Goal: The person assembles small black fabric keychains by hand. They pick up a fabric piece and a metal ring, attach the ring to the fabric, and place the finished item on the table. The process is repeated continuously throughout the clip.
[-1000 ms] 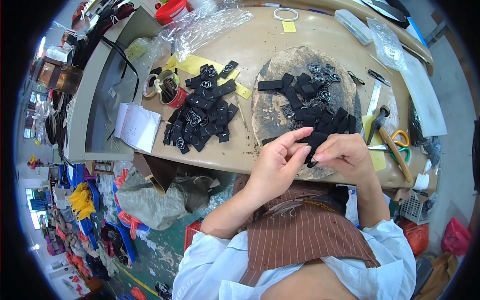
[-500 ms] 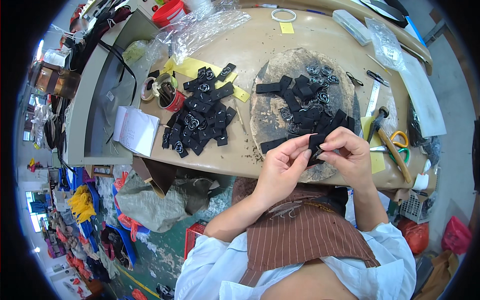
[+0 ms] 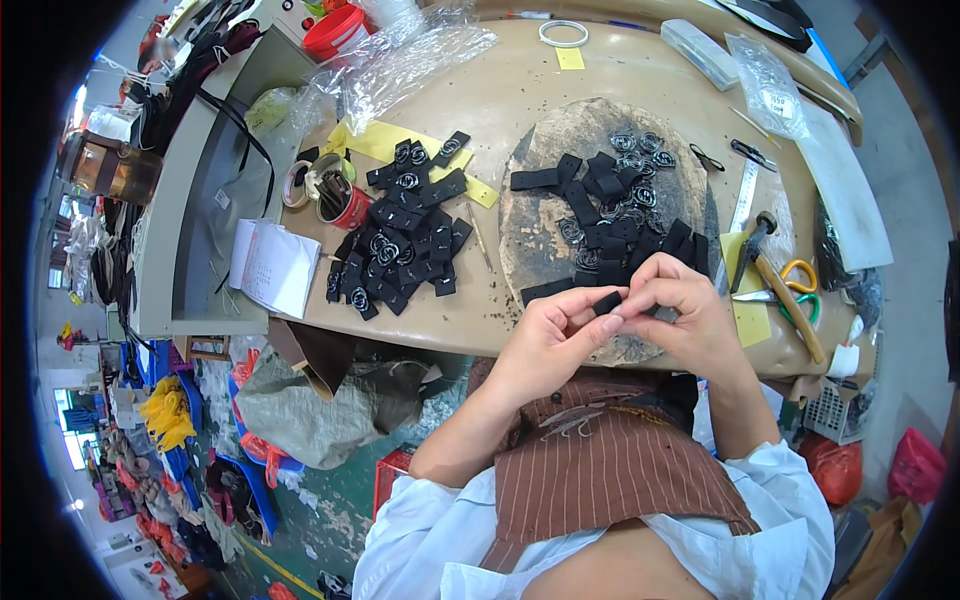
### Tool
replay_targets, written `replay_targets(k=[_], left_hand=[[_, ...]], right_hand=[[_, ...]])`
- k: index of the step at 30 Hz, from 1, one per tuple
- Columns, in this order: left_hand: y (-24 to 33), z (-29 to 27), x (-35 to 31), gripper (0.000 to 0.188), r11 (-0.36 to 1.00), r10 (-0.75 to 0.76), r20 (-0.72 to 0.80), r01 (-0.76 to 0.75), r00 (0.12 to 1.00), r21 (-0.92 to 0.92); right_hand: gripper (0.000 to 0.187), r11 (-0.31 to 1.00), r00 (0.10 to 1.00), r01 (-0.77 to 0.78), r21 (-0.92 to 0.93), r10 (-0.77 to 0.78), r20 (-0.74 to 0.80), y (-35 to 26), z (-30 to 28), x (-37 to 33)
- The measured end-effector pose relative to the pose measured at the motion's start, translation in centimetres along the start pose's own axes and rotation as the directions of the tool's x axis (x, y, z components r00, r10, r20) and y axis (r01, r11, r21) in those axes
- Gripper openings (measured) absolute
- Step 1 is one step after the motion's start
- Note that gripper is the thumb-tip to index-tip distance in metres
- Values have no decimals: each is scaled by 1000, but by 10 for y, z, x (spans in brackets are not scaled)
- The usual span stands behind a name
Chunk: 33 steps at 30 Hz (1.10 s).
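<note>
Both hands meet over the near edge of a worn round block (image 3: 545, 135). Between the fingertips of my left hand (image 3: 555, 340) is a small black strap piece (image 3: 607, 302), its end sticking up. My right hand (image 3: 683, 312) pinches the same piece from the other side, fingertips touching those of the left. Fingers cover most of the strap, so any metal part on it is hidden. Behind the hands, several black strap pieces (image 3: 580, 200) and dark metal rings (image 3: 650, 143) lie on the block. Another pile of black straps with rings (image 3: 410, 235) sits to the left.
A hammer (image 3: 785, 300), scissors with orange and green handles (image 3: 800, 285) and a metal ruler (image 3: 746, 195) lie at the right. To the left are a red tin (image 3: 352, 208), a notepad (image 3: 275, 265) and a grey drawer-like tray (image 3: 160, 250). Clear plastic (image 3: 400, 65) lies far left.
The strap piece has been turned from nearly upright to a lower, slanted position between the fingers. My right hand has shifted slightly left, its fingertips closer to my left hand.
</note>
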State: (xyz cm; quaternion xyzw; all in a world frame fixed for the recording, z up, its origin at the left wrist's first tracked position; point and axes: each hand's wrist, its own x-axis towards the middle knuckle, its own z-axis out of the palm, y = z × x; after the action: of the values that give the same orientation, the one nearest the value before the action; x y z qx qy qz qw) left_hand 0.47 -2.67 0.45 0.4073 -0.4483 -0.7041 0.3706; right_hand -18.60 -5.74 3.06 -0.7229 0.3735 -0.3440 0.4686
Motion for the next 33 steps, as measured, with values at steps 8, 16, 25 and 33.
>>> replay_targets(k=[8, 16, 25, 33], left_hand=[[-9, 24, -3, 29, 941, 224, -252, -276, 942, -197], [-22, 14, -1, 27, 848, 278, -148, -315, 949, -426], [-15, 19, 0, 28, 833, 543, -267, -471, 796, 290], [-6, 6, -1, 29, 945, 315, -183, -289, 931, 156]], right_hand=[[24, 998, 965, 64, 27, -55, -257, 10, 23, -3], [23, 976, 967, 16, 219, 41, -251, 7, 25, -4], [19, 991, 979, 52, 127, -26, -200, 13, 20, -3], [12, 934, 992, -59, 352, 92, -80, 14, 14, -8]])
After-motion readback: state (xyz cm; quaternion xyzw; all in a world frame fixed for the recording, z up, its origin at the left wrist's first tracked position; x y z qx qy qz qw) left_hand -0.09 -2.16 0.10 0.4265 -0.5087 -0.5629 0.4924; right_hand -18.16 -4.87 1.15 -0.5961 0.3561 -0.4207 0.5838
